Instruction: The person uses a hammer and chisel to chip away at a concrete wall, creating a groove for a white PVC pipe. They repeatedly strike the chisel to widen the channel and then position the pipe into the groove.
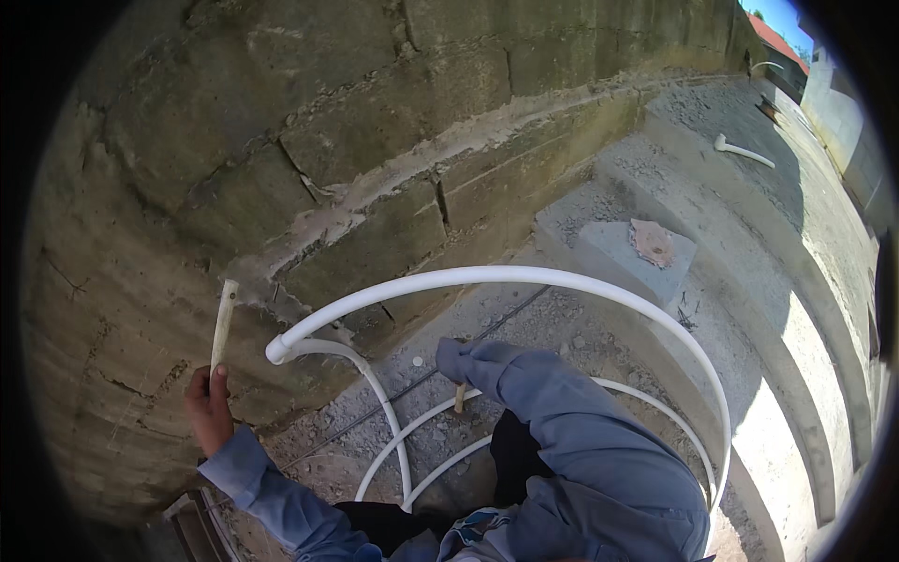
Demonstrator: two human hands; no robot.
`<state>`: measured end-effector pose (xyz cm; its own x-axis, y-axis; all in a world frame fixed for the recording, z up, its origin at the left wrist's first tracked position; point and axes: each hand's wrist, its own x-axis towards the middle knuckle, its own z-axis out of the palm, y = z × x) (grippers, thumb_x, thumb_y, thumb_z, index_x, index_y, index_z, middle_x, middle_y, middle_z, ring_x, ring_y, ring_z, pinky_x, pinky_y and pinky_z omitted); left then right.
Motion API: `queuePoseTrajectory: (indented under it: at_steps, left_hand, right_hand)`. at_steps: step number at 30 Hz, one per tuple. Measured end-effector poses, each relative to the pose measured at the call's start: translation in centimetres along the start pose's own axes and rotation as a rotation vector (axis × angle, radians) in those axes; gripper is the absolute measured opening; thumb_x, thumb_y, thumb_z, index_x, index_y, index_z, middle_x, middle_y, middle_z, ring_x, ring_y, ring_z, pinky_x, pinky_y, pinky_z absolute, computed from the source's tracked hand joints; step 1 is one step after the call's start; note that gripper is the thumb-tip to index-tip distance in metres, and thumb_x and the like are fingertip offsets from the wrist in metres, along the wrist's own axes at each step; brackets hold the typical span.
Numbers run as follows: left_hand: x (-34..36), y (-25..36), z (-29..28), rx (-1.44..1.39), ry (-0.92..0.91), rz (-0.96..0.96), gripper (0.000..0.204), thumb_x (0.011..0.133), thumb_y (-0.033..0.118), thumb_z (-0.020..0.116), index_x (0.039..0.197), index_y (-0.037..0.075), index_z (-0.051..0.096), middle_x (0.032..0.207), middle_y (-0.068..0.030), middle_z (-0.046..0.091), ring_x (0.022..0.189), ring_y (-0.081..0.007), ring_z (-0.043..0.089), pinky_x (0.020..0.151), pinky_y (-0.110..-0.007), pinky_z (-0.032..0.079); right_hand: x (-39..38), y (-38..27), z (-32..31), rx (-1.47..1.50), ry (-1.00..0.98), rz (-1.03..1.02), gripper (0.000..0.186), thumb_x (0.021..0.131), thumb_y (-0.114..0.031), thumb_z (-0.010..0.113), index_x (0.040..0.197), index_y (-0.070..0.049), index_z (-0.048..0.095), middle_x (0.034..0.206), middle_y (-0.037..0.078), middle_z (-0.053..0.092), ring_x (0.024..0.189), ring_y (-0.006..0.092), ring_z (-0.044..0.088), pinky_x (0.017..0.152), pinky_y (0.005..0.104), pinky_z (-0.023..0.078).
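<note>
My left hand [210, 408] is closed around the lower end of a pale, narrow stick [225, 323], which stands nearly upright near the block wall [384, 248]. My right hand is hidden behind its blue-grey cuff. Out from under that cuff sticks a light wooden handle [460, 398], crossing in front of a thin white pipe; the tool's other end is out of sight. Between my hands and the wall, a white plastic pipe [496, 274] seems to arch, its elbow fitting [277, 350] at the left. More white pipe [379, 393] runs down from near that elbow.
A rough chiselled groove [403, 169] runs along the wall. Rubble and a dark rod [412, 384] lie at its foot. Concrete steps [740, 281] rise on the right, with a grey slab [637, 258] bearing a pinkish lump [653, 243] and a short elbowed white pipe [744, 152].
</note>
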<state>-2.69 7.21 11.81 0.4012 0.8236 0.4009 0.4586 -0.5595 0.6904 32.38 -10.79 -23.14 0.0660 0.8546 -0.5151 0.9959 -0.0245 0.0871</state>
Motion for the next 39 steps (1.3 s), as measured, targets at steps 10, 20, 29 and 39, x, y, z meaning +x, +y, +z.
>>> queuePoseTrajectory:
  at_steps: [10, 20, 29, 39]
  left_hand:
    - [-2.2, -1.4, -4.4, 0.163, -0.103, -0.113, 0.036, 0.091, 0.034, 0.077, 0.098, 0.000, 0.071, 0.069, -0.0048, 0.058, 0.065, -0.0119, 0.048, 0.059, -0.032, 0.040]
    - [-0.3, -2.9, -0.2, 0.309, 0.129, -0.027, 0.049, 0.091, 0.050, 0.070, 0.098, 0.002, 0.073, 0.068, -0.0200, 0.063, 0.062, -0.0392, 0.063, 0.056, -0.046, 0.047]
    - [-0.1, -3.5, 0.7, 0.227, 0.167, -0.013, 0.055, 0.091, 0.053, 0.070, 0.101, -0.001, 0.074, 0.062, -0.0200, 0.061, 0.057, -0.0365, 0.063, 0.055, -0.044, 0.048]
    - [0.0, -3.2, 1.5, 0.119, 0.140, -0.056, 0.056, 0.092, 0.053, 0.070, 0.100, -0.002, 0.074, 0.056, -0.0135, 0.056, 0.049, -0.0240, 0.053, 0.051, -0.039, 0.042]
  right_hand:
    - [-0.3, -2.9, -6.4, -0.158, -0.317, -0.003, 0.054, 0.078, -0.062, 0.075, 0.105, -0.015, 0.079, 0.104, 0.008, 0.076, 0.099, 0.0267, 0.072, 0.086, 0.0446, 0.049]
    - [-4.9, -7.4, -13.8, -0.160, 0.004, -0.211, 0.045, 0.081, -0.052, 0.077, 0.088, -0.008, 0.078, 0.086, 0.013, 0.075, 0.082, 0.0320, 0.073, 0.072, 0.0444, 0.057]
    - [-12.6, -6.5, -18.7, 0.071, 0.014, -0.217, 0.059, 0.085, -0.061, 0.069, 0.077, -0.004, 0.076, 0.067, 0.017, 0.066, 0.069, 0.0378, 0.066, 0.066, 0.0490, 0.052]
    - [-14.7, -7.3, -18.9, 0.369, -0.093, -0.292, 0.059, 0.089, -0.061, 0.067, 0.080, -0.003, 0.075, 0.065, 0.017, 0.064, 0.063, 0.0362, 0.064, 0.061, 0.0467, 0.049]
